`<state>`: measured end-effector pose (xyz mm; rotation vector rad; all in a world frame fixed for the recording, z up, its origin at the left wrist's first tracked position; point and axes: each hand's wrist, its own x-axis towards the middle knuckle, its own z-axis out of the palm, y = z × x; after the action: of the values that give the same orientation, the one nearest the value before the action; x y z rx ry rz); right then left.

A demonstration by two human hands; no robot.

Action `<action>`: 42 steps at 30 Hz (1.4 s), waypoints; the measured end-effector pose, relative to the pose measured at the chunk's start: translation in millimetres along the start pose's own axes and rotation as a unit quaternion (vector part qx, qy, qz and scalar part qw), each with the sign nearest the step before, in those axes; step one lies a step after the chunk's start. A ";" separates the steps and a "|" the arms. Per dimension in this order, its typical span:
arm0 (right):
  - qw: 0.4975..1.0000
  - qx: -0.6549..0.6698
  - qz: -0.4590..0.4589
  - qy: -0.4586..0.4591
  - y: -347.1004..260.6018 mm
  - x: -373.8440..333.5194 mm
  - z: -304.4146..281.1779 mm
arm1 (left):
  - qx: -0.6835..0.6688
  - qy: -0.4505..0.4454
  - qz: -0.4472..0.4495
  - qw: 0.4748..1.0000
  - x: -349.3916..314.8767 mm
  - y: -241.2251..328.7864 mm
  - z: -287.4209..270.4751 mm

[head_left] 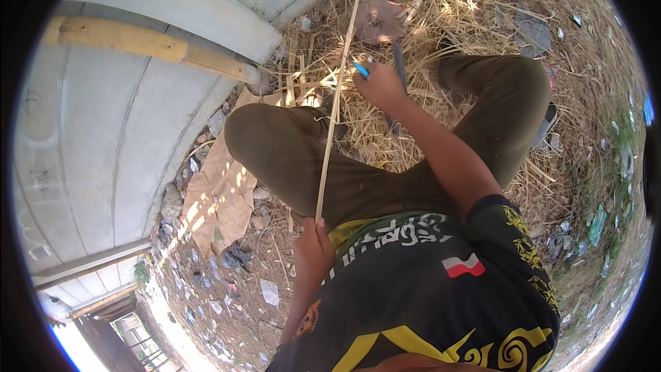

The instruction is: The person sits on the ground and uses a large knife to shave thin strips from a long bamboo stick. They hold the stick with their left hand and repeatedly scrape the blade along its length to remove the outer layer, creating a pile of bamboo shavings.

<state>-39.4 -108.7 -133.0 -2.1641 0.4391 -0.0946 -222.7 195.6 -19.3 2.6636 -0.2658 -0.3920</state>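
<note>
I sit on the ground with my knees bent, in olive trousers and a black shirt. My left hand (313, 248) is closed on the near end of a long thin bamboo strip (337, 96) that runs away from me over my left knee. My right hand (379, 84) is stretched forward and grips a tool with a blue handle (361, 68), held against the strip about halfway along it. The tool's blade is hidden behind the hand and strip.
A thick bamboo pole (148, 43) lies across grey concrete slabs (103, 138) on the left. Torn brown cardboard (220, 200) lies beside my left leg. Dry straw and bamboo shavings (441, 7) cover the ground ahead. Scattered litter lies on the dirt around me.
</note>
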 end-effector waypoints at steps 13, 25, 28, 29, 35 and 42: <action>0.929 -0.290 0.098 -0.209 158.0 10.6 65.5 | -0.012 0.016 -0.012 1.000 23.9 9.5 11.6; 0.943 -0.073 0.293 -0.138 161.2 53.5 89.8 | -0.008 -0.019 -0.027 0.999 34.9 10.3 8.7; 0.943 -0.028 0.289 -0.163 118.7 82.0 11.3 | -0.046 -0.010 -0.033 0.998 34.6 18.6 2.2; 0.947 -0.098 0.249 -0.177 105.5 88.8 -12.6 | -0.059 -0.007 -0.040 0.997 34.9 19.2 1.3; 0.784 -0.510 -0.245 0.255 86.2 67.1 -104.4 | -0.078 0.007 -0.020 0.997 37.7 17.0 2.4; 0.994 -0.004 -0.100 -0.049 -23.8 -33.5 -127.1 | -0.118 0.038 -0.060 0.990 38.6 17.5 5.6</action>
<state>-92.8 -182.6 -35.3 -2.2055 0.1656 -0.0964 -190.3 168.4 -25.3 2.4614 -0.0323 -0.3358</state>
